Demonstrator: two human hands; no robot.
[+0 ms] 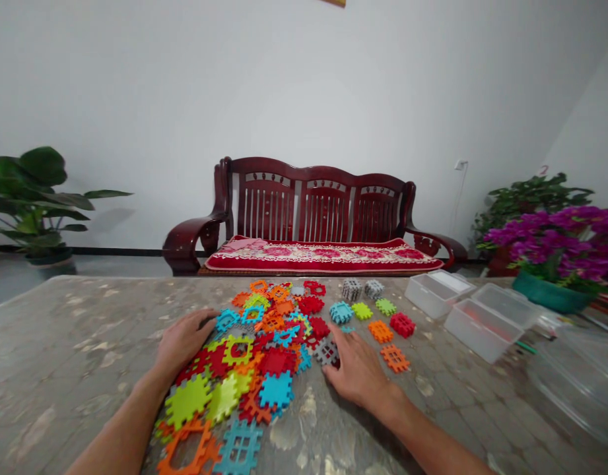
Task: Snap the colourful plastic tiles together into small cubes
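A heap of interlocking plastic tiles with notched edges lies across the middle of the table, in red, orange, lime green, blue and grey. My left hand (187,336) rests at the heap's left edge, fingers stretched forward and slightly apart, beside a blue frame tile (227,320). On the heap's right side, my right hand (358,366) has its thumb and forefinger around a grey window tile (325,351). Close to me lie a blue window tile (238,448), an orange frame tile (187,450) and a solid lime tile (189,400).
Small sorted stacks stand right of the heap: grey tiles (352,289), blue tiles (341,312), red tiles (402,324) and orange tiles (395,358). Clear plastic boxes (484,330) and a teal flower pot (551,293) occupy the right side. A wooden bench (313,198) stands behind the table.
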